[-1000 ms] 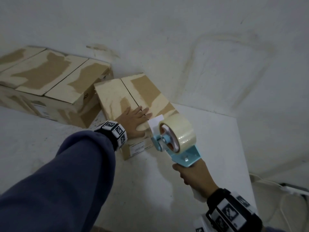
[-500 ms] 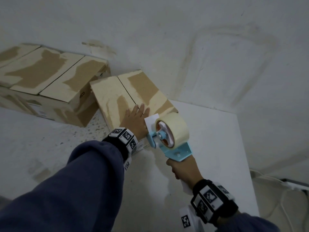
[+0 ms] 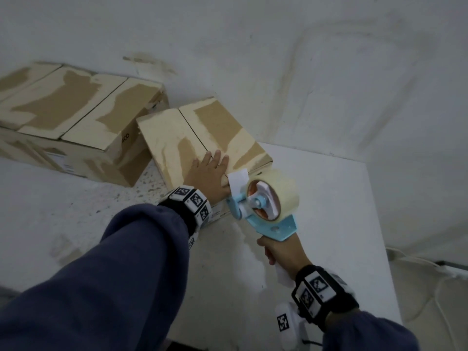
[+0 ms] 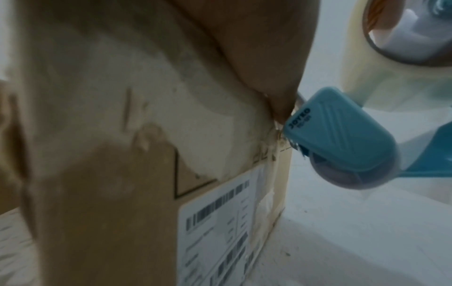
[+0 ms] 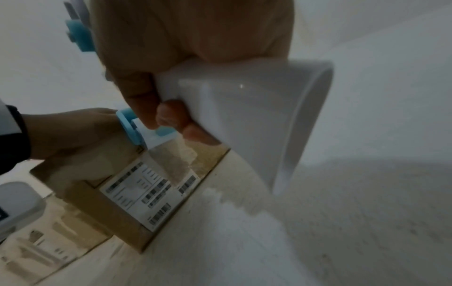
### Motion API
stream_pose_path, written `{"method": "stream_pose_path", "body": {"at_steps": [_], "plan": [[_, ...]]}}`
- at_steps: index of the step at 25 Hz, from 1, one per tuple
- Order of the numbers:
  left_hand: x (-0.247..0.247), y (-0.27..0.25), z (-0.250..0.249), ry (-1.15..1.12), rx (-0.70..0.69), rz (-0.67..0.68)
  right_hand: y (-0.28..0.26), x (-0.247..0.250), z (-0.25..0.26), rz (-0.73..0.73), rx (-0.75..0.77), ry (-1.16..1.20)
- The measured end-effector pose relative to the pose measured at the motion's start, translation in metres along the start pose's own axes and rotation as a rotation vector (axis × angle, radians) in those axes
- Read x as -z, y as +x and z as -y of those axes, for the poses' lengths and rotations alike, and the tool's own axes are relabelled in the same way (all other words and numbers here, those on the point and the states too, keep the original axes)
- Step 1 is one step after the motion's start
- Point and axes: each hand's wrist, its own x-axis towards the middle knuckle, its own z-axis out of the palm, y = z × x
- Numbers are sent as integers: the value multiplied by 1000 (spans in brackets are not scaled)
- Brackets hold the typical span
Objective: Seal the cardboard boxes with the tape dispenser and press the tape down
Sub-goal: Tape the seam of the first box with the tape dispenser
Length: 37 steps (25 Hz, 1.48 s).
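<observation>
Head view: pressing flat with straight fingers, left hand (image 3: pixel 209 173) on the near end of a small cardboard box (image 3: pixel 197 138) lying on a white table (image 3: pixel 329 198). Gripping the white handle of a blue tape dispenser (image 3: pixel 266 206), right hand (image 3: pixel 281 252), fingers curled around it, dispenser's nose touching the box's near top edge. Sitting just beside, to the left, a larger box (image 3: pixel 76 107).

The small box (image 3: pixel 202 138) sat on the white tabletop (image 3: pixel 329 224). Left of the small box and touching it stood a larger box (image 3: pixel 76 115). The left hand (image 3: pixel 207 176) lay on the small box's near edge; the tape dispenser (image 3: pixel 266 201), in the right hand (image 3: pixel 281 252), met its near side.
</observation>
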Motion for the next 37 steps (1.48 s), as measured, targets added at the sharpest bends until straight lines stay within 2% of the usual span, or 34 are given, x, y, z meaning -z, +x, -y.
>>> {"method": "stream_pose_path", "body": {"at_steps": [5, 9, 11, 16, 18, 21, 24, 26, 27, 28, 29, 30, 31, 33, 34, 37], "plan": [[9, 4, -24, -94, 53, -75, -1, 36, 12, -79, 77, 12], [-7, -6, -24, 80, 31, -34, -10, 47, 27, -99, 119, 74], [-6, -14, -26, 124, -55, -4, -17, 53, 44, -113, 171, 88], [-4, -38, -18, 210, -440, 70, -32, 53, 79, -52, 296, 85], [3, -40, -5, 252, -514, 90, -36, 46, 88, -28, 291, 114], [18, -31, 14, 357, -497, 63, -39, 30, 103, -8, 276, 176], [27, -20, 36, 323, -347, 35, -36, 12, 120, -7, 292, 172], [33, -17, 51, 7, -249, 11, -31, -3, 132, -11, 312, 161], [37, -17, 52, -293, -165, -35, -30, -6, 134, -11, 320, 160], [45, -17, 55, -658, -25, -76, -28, -14, 139, -8, 328, 157], [51, -18, 51, -1026, 133, -60, -27, -17, 141, -7, 336, 151], [59, -20, 52, -1325, 276, 22, -24, -25, 144, -5, 343, 146], [63, -21, 54, -1509, 351, 160, -23, -32, 146, -2, 348, 140], [67, -24, 59, -1703, 366, 364, -21, -46, 149, 3, 355, 136], [69, -26, 63, -1788, 350, 384, -19, -52, 151, 7, 354, 134], [68, -18, 73, -1907, 398, 178, -15, -64, 150, 20, 330, 133]]}}
